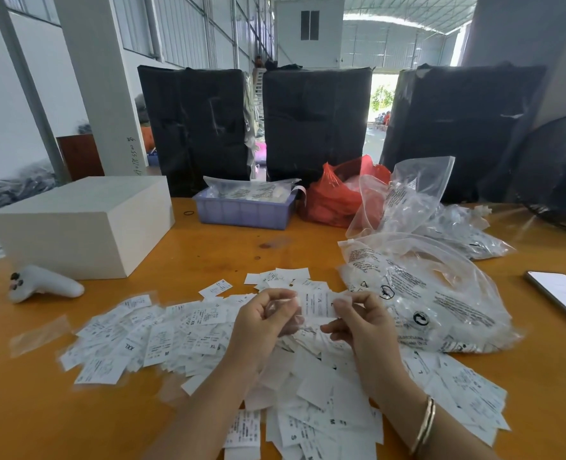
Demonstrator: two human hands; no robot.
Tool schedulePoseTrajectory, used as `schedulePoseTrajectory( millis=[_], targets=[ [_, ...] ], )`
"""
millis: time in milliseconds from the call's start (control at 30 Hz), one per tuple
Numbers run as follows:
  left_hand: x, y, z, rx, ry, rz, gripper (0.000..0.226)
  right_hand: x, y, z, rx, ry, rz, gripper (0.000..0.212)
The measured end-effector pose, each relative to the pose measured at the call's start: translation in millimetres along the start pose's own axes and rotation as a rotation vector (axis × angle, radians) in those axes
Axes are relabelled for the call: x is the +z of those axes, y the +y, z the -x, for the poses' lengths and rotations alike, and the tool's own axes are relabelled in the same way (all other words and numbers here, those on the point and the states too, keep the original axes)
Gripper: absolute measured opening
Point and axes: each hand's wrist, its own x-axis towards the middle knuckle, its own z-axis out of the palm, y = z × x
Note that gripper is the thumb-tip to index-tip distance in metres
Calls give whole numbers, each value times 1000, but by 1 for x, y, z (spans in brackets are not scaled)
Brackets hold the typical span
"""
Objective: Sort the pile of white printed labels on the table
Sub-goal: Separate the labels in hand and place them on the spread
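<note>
A wide pile of white printed labels point(162, 340) covers the orange table point(208, 247) in front of me, with size letters such as XXL, XL, M and S showing. Both hands are raised above the middle of the pile. My left hand point(265, 322) and my right hand point(357, 318) pinch one white label point(318, 303) between them by its two ends. The label's printed face is turned up toward me. A small separate group of labels point(284, 277) lies just beyond my hands.
A white box point(85, 227) stands at the left with a white controller point(42, 285) in front of it. A purple tray point(245, 210), a red bag point(338, 197) and clear plastic bags point(424, 293) lie behind and right. A phone point(560, 297) is at the right edge.
</note>
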Motion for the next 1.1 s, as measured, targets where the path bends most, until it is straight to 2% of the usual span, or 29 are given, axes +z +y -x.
schedulePoseTrajectory(
  millis=[367, 633, 900, 1000, 1100],
  targets=[
    [-3, 7, 1, -55, -6, 75, 27, -2, 3, 1, -88, -66, 157, 8],
    [-2, 4, -1, -59, 4, 75, 27, 0, 5, 2, -158, -76, 265, 10],
    [-1, 3, -1, -24, 26, -68, 33, 2, 3, 3, -130, -80, 216, 8],
    [-4, 5, 0, 22, -9, -164, 30, 1, 1, 4, -125, -75, 177, 7],
    [-4, 7, 0, 22, -61, -151, 30, 1, -1, 5, -112, -75, 156, 6]
  ],
)
